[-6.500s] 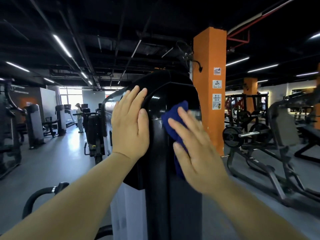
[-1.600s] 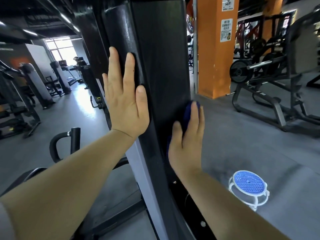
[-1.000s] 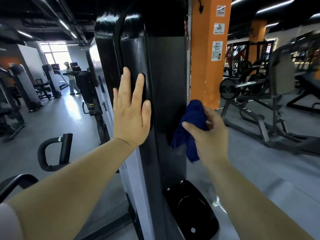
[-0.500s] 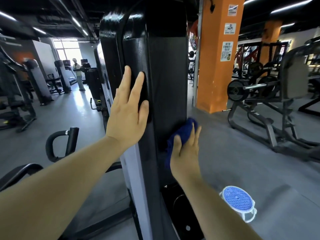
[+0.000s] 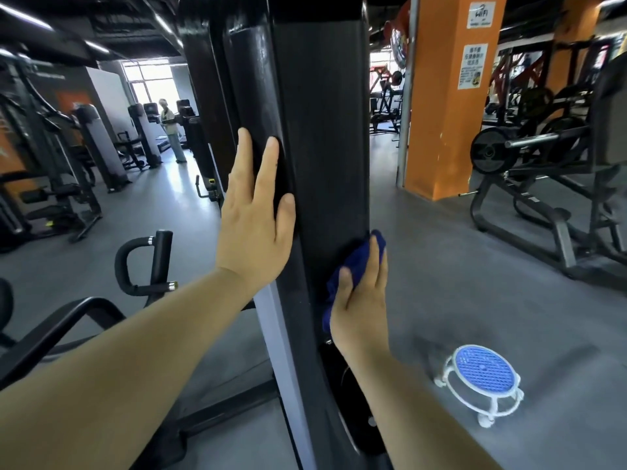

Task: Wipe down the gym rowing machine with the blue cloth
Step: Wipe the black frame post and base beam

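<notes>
While at machine (image 5: 322, 130) edge, cloth (image 5: 360, 254) under R hand (image 5: 361, 312), floor (image 5: 475, 283) beside.

Floor (image 5: 458, 266): grey, matte. Machine (image 5: 322, 147) stands on it at centre, its base running left along the floor. Small white stand (image 5: 486, 371) with a round blue top, right of the machine, apart from it. Orange pillar (image 5: 441, 130) behind. Weight rack (image 5: 543, 184) far right. Person (image 5: 169, 130) standing at the back left.

One left hand (image 5: 254, 228), one right hand (image 5: 361, 313), one blue cloth (image 5: 354, 261), one stool (image 5: 485, 371), perhaps two pillars (image 5: 441, 113).
</notes>
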{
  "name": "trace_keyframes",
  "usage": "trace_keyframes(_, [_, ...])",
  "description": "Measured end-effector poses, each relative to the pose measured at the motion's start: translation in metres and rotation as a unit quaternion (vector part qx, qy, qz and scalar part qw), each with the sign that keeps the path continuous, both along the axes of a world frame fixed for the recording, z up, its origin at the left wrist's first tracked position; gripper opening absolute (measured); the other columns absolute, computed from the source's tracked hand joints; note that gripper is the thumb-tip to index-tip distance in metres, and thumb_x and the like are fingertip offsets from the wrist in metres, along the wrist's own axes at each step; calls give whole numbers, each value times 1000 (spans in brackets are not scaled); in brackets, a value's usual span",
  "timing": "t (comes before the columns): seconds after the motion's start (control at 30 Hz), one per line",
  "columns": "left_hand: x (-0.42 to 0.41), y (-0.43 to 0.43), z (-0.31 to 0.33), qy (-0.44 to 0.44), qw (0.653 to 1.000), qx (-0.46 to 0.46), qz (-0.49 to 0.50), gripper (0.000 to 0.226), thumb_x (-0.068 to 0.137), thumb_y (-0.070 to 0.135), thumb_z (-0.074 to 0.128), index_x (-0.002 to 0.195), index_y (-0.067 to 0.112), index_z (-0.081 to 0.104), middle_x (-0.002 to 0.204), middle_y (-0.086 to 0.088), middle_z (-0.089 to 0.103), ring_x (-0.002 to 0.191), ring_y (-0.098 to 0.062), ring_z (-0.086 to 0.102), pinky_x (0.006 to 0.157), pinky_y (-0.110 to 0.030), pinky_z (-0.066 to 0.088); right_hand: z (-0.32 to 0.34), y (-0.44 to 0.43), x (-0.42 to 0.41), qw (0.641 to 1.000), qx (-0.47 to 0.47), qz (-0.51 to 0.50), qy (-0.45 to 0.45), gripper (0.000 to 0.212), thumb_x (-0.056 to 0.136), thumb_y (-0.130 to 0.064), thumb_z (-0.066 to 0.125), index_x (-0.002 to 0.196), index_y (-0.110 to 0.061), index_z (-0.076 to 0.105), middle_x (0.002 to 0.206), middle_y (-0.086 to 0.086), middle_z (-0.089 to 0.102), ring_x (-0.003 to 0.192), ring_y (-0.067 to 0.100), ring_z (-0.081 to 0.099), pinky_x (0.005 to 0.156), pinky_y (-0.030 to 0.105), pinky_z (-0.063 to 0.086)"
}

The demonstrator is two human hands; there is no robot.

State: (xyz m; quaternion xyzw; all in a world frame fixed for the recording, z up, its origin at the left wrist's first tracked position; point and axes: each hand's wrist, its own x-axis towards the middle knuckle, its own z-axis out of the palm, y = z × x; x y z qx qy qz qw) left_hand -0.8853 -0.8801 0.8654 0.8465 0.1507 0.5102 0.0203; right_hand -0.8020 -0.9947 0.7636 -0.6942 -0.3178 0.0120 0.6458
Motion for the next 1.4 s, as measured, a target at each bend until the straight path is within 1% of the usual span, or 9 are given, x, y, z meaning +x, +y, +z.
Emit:
trace_keyframes(0.07, [2,-2,0,-1,1000,-12,-4,61,103,24,35,157,19,6,164,-11,-5,144,-3,-6,120,-23,4,-26,-11,-2,997,-64,15,48,62,104,-33,35,154,-42,-1,164,-15,-7,135,18,43,68,-2,38])
trace_keyframes(0.13, [3,-5,-1,-3,1000,-20,-4,62,102,22,36,156,21,5,164,-10,-6,143,-1,-7,121,-29,7,-25,-17,3,994,-79,24,66,60,105,-29,36,156,-35,3,165,-11,-3,129,20,49,62,-5,36])
trace_keyframes(0.4, [-4,-2,2,10,1000,3,-12,61,103,22,36,157,19,8,164,-12,-4,145,-2,-7,116,-14,3,66,9,27,994,73,5,-82,59,105,-35,36,157,-31,7,166,-4,6,142,3,12,84,-15,9])
trace_keyframes(0.53, [-10,5,4,35,999,19,-19,61,102,24,36,157,18,9,164,-13,-4,151,-16,0,117,-19,6,-1,-5,28,999,-35,22,-12,58,104,-40,35,154,-44,6,160,-13,27,135,11,41,89,9,31])
trace_keyframes(0.67, [-11,7,6,37,998,48,-20,62,101,29,35,157,15,11,163,-17,-2,147,-10,-4,118,-21,2,-23,-17,30,986,-142,32,80,55,106,-40,31,156,-38,9,148,4,48,129,30,51,87,24,34])
trace_keyframes(0.93, [-11,10,22,-5,997,81,-9,58,100,27,39,154,18,21,162,-22,6,150,-31,11,119,-44,12,122,-4,39,995,72,71,20,54,105,-44,33,154,-45,10,142,-16,41,112,-1,37,95,18,29])
trace_keyframes(1.13, [1,7,47,-36,995,98,-3,58,100,26,41,154,18,20,161,-23,7,149,-34,12,119,-55,18,-5,-2,36,988,46,64,132,42,103,-46,37,144,-52,32,126,-16,56,128,15,52,102,26,37])
trace_keyframes(1.33, [21,-9,80,-78,991,103,32,58,101,23,42,154,15,22,161,-22,6,149,-17,0,119,-25,-1,70,11,75,973,80,163,143,39,105,-42,36,143,-47,37,113,-10,59,96,11,60,90,36,47])
trace_keyframes(1.4, [28,-20,99,-92,989,107,51,58,101,23,43,155,16,22,162,-20,5,149,-16,0,120,-28,0,124,17,91,967,127,210,68,37,105,-40,37,142,-48,36,134,-12,54,117,6,55,103,31,42])
